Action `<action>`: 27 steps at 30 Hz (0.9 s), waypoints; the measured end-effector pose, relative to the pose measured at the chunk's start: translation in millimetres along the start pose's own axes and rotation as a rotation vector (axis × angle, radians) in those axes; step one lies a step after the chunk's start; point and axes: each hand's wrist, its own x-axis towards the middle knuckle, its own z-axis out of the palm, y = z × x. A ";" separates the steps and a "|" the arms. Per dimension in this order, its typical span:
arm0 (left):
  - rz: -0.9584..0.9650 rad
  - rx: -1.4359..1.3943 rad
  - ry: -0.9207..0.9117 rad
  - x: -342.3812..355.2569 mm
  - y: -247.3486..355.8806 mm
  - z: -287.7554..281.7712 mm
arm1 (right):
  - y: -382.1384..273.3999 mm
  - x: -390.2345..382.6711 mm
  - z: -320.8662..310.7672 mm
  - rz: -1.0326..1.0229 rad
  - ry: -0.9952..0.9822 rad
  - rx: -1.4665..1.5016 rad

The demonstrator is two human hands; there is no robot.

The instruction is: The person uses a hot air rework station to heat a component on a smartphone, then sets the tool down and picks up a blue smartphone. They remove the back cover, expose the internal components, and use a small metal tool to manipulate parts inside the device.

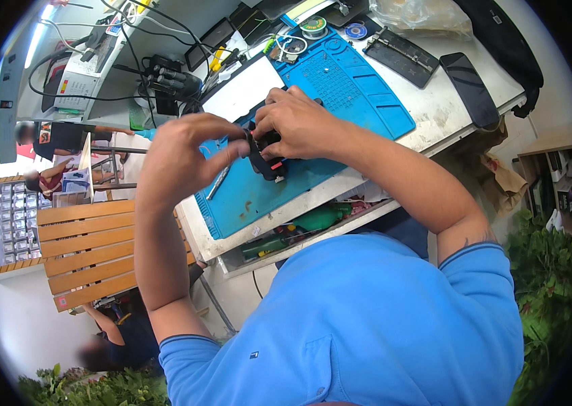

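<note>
Black device, held by right hand, left hand half-curled at its edge, left grip unclear

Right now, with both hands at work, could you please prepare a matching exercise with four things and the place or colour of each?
Things
1. Black device with red parts
2. Work mat
3. Phone
4. Slatted wooden surface

Places and colours
A. Near the right end of the table
B. Orange-brown, left of the table
C. At the fingers of the left hand and right hand
D. Blue, below both hands

Pairs: 1-C, 2-D, 3-A, 4-B
</note>
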 end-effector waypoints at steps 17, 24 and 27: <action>-0.025 0.016 0.024 -6.9 -10.4 20.1 | -12.1 0.7 -5.5 0.042 -0.041 -0.020; -0.036 0.037 0.060 -6.9 -7.1 21.4 | 1.1 4.2 3.9 0.005 0.025 0.103; -0.025 0.055 0.058 -7.5 -9.2 21.6 | -0.7 5.2 5.3 0.004 0.039 0.129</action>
